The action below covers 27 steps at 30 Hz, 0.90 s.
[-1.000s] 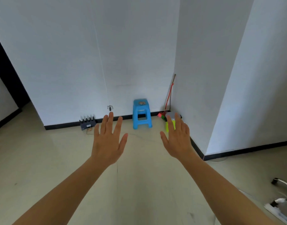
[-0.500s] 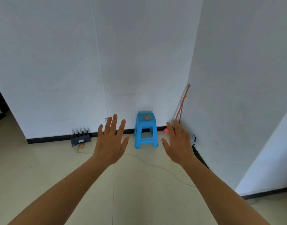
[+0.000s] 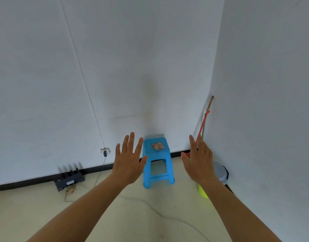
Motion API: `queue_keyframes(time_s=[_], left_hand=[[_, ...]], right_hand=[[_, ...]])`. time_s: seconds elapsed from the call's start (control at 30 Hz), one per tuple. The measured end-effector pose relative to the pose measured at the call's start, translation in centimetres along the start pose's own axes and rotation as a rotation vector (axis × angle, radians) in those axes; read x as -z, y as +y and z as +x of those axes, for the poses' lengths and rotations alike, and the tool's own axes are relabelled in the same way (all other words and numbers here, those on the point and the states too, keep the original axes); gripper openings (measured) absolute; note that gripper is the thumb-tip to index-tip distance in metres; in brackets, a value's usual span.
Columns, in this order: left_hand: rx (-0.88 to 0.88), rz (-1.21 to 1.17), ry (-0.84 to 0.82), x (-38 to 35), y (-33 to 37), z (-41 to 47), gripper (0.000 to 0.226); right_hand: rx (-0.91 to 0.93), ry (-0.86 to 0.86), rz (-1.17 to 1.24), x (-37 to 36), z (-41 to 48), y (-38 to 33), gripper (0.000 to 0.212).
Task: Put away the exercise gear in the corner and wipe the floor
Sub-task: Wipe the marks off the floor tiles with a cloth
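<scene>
My left hand [image 3: 128,163] and my right hand [image 3: 199,163] are held out in front of me, fingers spread and straight, holding nothing. Between them stands a small blue plastic stool [image 3: 158,172] against the back wall, with a crumpled pinkish cloth [image 3: 157,146] on its seat. In the corner to the right lie a grey round item [image 3: 221,172], a yellow-green item [image 3: 202,191] and something red [image 3: 186,155], all partly hidden behind my right hand and forearm. A stick with a red strap [image 3: 205,119] leans in the corner.
A black router with antennas [image 3: 69,179] sits on the floor at the back wall's skirting, left of the stool. A thin cable [image 3: 160,214] runs across the beige floor. White walls meet at the corner on the right.
The view has moved closer to the corner and tilted up. The stool and corner items look larger. Both hands stay raised and spread.
</scene>
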<state>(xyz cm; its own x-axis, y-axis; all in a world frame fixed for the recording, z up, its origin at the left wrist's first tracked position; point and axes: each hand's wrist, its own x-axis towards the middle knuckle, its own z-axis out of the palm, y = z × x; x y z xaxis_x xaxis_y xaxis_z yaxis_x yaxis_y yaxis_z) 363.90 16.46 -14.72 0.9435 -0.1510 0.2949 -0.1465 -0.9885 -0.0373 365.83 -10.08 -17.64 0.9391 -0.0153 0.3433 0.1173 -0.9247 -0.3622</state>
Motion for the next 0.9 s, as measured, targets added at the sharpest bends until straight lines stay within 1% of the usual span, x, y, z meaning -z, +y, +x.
queue_keyframes(time_s=[0.2,0.33,0.47,0.57,0.73,0.8,0.9], left_hand=[[0.005,0.017,-0.004,-2.9,-3.3,15.3,0.070],[0.024,0.025,-0.014,-8.1,-6.7,23.1,0.070],[0.043,0.012,-0.105,-15.0,-10.4,31.5,0.074],[0.046,-0.001,-0.159,-19.8,-13.1,39.2,0.072],[-0.002,-0.071,-0.260,-26.6,-16.5,51.0,0.076],[-0.035,-0.066,-0.338,-29.7,-16.9,54.7,0.071],[-0.042,-0.083,-0.515,-34.8,-16.9,58.3,0.068]], right_hand=[[0.030,-0.055,-0.020,-3.9,17.0,0.1,0.071],[0.112,-0.104,-0.043,-9.0,25.8,0.3,0.070],[0.070,-0.157,-0.078,-15.9,33.9,1.4,0.068],[0.051,-0.220,-0.119,-20.9,40.9,1.8,0.068],[-0.001,-0.310,-0.147,-27.4,52.3,1.9,0.069],[-0.023,-0.355,-0.152,-30.0,55.5,2.6,0.067],[-0.041,-0.465,-0.173,-34.5,57.7,4.7,0.067]])
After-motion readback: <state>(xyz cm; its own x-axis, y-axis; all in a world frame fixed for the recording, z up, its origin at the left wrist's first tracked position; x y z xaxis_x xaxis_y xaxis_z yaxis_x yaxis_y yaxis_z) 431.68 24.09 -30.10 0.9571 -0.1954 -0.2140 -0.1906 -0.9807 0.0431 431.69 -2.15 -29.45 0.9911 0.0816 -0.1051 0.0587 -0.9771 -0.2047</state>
